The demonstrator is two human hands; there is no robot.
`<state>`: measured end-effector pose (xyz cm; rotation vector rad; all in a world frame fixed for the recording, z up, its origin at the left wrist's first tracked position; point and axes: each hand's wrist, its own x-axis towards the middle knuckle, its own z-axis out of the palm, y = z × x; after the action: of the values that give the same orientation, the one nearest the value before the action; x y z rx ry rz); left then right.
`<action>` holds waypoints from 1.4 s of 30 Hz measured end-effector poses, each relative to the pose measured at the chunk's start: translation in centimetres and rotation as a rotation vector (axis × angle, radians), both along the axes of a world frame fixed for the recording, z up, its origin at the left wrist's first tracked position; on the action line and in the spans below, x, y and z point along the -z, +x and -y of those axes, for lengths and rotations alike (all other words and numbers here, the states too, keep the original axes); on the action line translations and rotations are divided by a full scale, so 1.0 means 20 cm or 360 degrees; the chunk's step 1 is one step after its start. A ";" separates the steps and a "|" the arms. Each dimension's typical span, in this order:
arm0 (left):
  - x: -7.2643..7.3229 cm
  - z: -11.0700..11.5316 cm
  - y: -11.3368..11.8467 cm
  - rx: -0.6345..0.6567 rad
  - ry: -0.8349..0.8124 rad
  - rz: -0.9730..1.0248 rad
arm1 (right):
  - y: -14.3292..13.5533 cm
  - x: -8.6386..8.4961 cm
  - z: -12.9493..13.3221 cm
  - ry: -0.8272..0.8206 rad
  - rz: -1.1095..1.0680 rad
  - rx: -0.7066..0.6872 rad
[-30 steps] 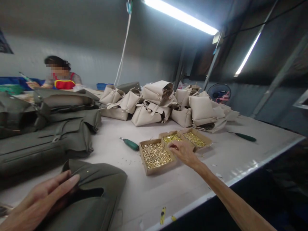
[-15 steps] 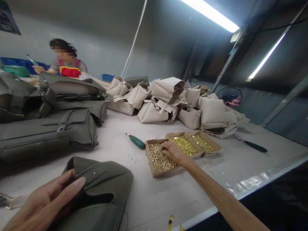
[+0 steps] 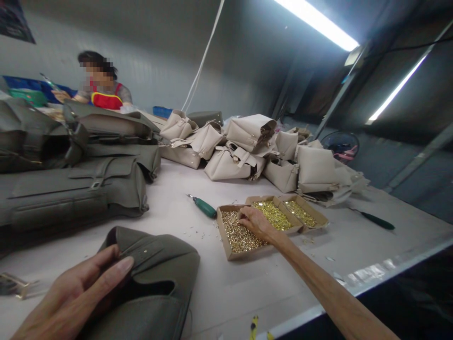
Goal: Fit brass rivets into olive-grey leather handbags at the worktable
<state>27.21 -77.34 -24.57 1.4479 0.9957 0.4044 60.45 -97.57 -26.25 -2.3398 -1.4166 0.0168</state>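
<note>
My left hand [image 3: 87,288] grips the edge of a dark olive-grey handbag [image 3: 159,257], thumb on top and fingers behind the flap. A small metal stud shows on the bag just beyond my thumb. My right hand [image 3: 255,221] reaches into a cardboard box [image 3: 228,255] of small gold metal studs [image 3: 236,233], its fingertips pinched together among them. Whatever may be between those fingertips is too small to make out. Two more cardboard boxes with yellow-gold pieces [image 3: 274,215] adjoin it behind. A green-handled awl-like tool [image 3: 204,207] lies against the box's left side.
Finished-looking dark bags [image 3: 78,193] are stacked at the left. Cream bags [image 3: 235,163] are heaped along the back. Another green-handled tool [image 3: 377,220] lies at the right, near the table edge. A metal buckle-like piece [image 3: 19,285] sits far left. A person [image 3: 106,89] works behind.
The whole view has shifted slightly. My right hand stays in the box of studs with its fingers pinched, and my left hand keeps its hold on the bag.
</note>
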 end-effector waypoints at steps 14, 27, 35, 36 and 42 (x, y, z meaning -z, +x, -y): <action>-0.11 0.02 -0.01 0.0503 -0.0125 0.0558 | -0.76 -0.46 -0.21 0.0606 -0.0666 -0.0404; -0.03 -0.03 -0.03 0.0529 -0.0073 0.0825 | -0.98 -0.42 -0.51 0.0509 -0.0230 -0.0695; -0.08 -0.02 -0.07 0.0524 0.0271 0.0510 | -0.99 -0.39 -0.51 0.0438 -0.0314 -0.0608; -0.08 -0.02 -0.07 0.0531 0.0185 0.0529 | -0.99 -0.38 -0.50 0.0449 -0.0347 -0.0599; -0.03 0.04 -0.04 0.0470 -0.0555 0.0902 | -0.95 -0.33 -0.46 0.0524 -0.0677 -0.0596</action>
<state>26.35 -78.24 -23.88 1.0522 0.3644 0.3721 41.44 -88.41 -19.64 -1.6610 -1.4788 0.3389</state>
